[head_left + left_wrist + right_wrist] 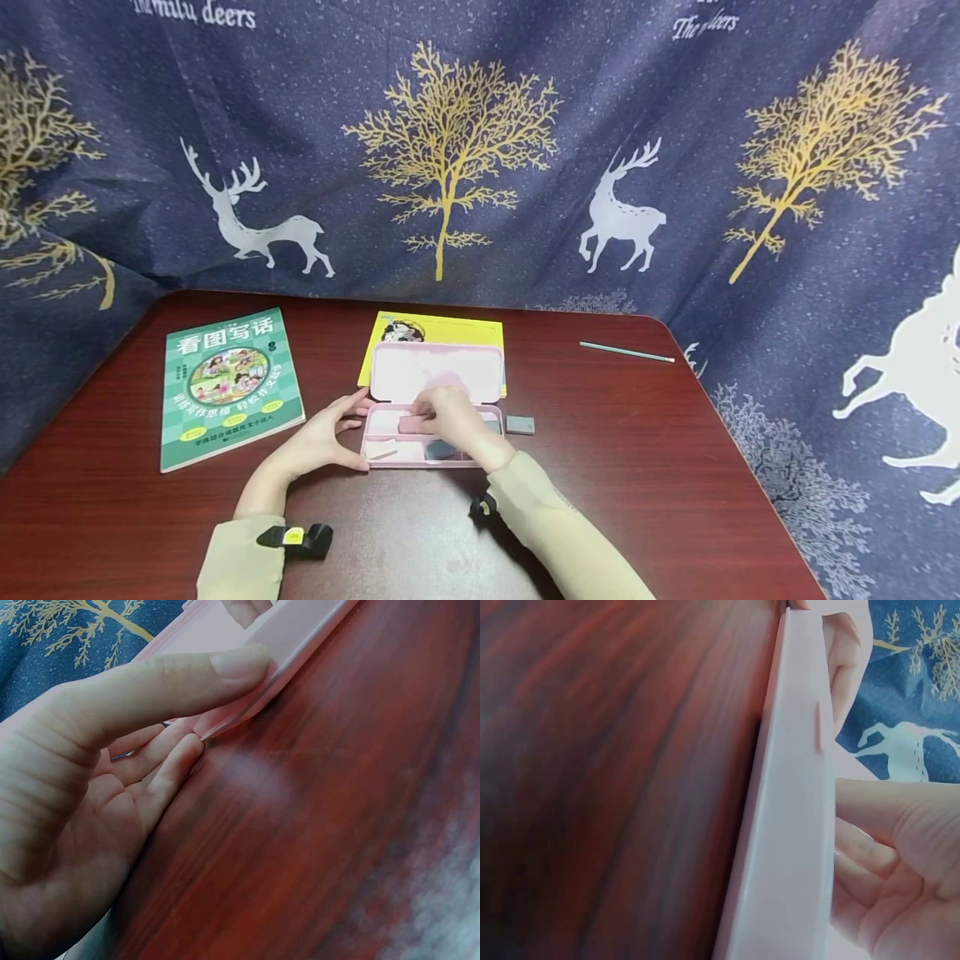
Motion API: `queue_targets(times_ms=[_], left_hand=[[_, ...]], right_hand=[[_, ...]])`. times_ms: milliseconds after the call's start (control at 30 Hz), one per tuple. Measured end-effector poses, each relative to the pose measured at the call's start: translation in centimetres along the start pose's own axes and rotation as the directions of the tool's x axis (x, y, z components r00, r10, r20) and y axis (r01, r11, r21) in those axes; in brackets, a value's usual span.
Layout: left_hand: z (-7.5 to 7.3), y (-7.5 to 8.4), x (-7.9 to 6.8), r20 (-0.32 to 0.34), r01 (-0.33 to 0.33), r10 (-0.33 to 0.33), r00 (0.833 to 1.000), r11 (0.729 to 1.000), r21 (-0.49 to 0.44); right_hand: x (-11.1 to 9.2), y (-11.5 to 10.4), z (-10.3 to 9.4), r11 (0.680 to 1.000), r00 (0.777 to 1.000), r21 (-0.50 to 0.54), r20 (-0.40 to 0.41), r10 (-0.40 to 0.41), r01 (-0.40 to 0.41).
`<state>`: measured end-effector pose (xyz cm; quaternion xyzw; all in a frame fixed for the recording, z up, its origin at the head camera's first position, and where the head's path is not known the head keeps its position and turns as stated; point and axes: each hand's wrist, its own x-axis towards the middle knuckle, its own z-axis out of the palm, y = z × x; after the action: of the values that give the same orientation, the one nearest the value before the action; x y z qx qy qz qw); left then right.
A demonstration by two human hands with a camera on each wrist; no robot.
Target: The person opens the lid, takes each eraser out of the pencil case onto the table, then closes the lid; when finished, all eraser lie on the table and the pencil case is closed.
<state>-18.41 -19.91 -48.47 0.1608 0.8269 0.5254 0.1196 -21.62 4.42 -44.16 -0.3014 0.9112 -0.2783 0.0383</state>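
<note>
Your left hand [324, 435] is gripping the left end of the open pink case [411, 452], thumb in front, fingers behind. Your right hand [459, 423] is reaching inside, fingers curling at the pink block [409, 425] (can't tell if they're pinching it). Case is resting on the table [615, 467], grey block [521, 425] lying just right.

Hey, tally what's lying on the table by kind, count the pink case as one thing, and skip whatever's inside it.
Books: 2 (green book, yellow book)
Pink case: 1
Pencil: 1
Grey block: 1
Total: 5
</note>
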Motion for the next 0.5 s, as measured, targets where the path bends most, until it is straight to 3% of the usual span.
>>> queue_targets(times_ms=[200, 500], left_hand=[[0.20, -0.21, 0.04, -0.010, 0.018, -0.018, 1.000, 1.000, 0.003], [0.25, -0.18, 0.09, -0.014, 0.009, -0.009, 1.000, 1.000, 0.002]], right_hand=[[-0.01, 0.21, -0.33, 0.999, 0.999, 0.038, 0.043, 0.033, -0.035], [0.06, 0.76, -0.69, 0.984, 0.996, 0.176, 0.087, 0.027, -0.042]])
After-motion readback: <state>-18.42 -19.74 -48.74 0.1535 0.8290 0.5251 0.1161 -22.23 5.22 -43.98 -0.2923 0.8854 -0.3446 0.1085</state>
